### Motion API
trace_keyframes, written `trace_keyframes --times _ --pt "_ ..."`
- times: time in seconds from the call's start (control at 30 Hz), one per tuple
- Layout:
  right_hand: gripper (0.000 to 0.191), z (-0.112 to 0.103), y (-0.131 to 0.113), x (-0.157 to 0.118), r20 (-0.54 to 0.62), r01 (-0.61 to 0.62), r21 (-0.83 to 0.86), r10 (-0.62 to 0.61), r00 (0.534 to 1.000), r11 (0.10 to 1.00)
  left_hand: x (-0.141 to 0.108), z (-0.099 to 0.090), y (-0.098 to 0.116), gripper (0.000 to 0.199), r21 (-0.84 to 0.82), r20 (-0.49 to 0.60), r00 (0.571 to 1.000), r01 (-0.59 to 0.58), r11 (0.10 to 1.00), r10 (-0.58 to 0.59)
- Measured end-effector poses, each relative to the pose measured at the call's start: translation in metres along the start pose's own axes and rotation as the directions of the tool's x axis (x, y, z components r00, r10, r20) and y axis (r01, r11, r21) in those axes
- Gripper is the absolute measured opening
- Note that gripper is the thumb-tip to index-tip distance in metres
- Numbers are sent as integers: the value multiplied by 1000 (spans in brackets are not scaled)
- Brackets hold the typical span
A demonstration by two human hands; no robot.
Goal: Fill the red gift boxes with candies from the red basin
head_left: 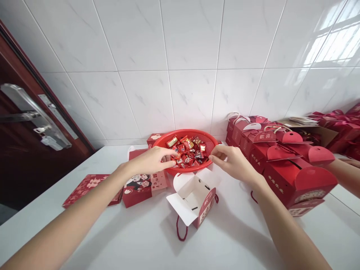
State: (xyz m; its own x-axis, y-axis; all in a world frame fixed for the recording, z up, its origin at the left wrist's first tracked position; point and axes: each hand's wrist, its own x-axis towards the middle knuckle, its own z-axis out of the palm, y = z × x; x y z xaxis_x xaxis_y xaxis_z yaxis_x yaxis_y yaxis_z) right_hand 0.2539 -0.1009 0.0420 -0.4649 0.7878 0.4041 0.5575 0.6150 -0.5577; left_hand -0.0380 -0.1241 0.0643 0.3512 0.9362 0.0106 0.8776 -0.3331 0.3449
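- Lying in a red basket [211, 144] near the wall: wrapped candies [188, 152], their print too small to read.
- Left hand [157, 158] over the candies' left side — thumb and fingers apart.
- Right hand [231, 157] at the basket's right rim — fingertips drawn in; whether they grip anything, I cannot tell.
- Open box [194, 198] in front on the tabletop [140, 243], flaps spread.
- Stacked boxes [274, 183], right; one tab reads 歡喜.
- Flat box [88, 185], left, bearing 囍.
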Motion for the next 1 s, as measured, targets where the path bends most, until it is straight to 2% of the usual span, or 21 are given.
trace_keyframes --times 0.07,0.13,0.2,0.27,0.3,0.37,0.43,0.5,0.6,0.7,0.77,0.87,0.93,1.0 --pt "19 1 5 4 -62 30 93 -25 998 995 25 1 -14 42 59 65 998 2 998 -6" --pt "20 3 11 9 -109 46 155 -30 994 987 50 9 -25 45 129 211 975 39 991 -66" --pt "20 9 18 18 -133 39 196 -13 991 980 72 22 -29 54 163 326 942 33 986 -85" --pt "21 17 25 31 -129 17 225 12 992 974 89 37 -27 69 170 372 922 48 984 -109" --pt "21 22 28 39 -122 9 236 20 992 972 96 44 -25 79 194 378 910 104 975 -172" --pt "19 34 34 58 -112 9 245 19 993 970 107 55 -19 93 249 361 878 233 940 -313" --pt "15 45 40 78 -110 25 238 1 994 971 115 63 -17 97 303 334 870 266 915 -363" --pt "11 57 46 95 -85 32 248 -11 996 968 120 66 -21 91 305 327 895 203 930 -303" --pt "9 74 59 113 -1 -22 346 24 1000 938 123 66 -32 65 212 322 932 99 972 -165" --pt "11 88 75 120 72 -131 418 111 991 899 124 64 -41 39 125 290 953 57 991 -91" --pt "11 94 82 121 73 -159 411 142 987 898 125 62 -44 31 44 259 964 44 998 -54" --pt "5 95 85 118 7 -123 430 133 991 895 127 60 -45 33 -168 131 991 21 986 1" --pt "16 92 82 116 -3 -93 486 108 994 869 129 58 -46 40 -290 26 999 -11 957 20" --pt "30 89 78 114 48 -77 562 60 997 824 130 58 -48 44 -357 -38 999 -47 933 36"
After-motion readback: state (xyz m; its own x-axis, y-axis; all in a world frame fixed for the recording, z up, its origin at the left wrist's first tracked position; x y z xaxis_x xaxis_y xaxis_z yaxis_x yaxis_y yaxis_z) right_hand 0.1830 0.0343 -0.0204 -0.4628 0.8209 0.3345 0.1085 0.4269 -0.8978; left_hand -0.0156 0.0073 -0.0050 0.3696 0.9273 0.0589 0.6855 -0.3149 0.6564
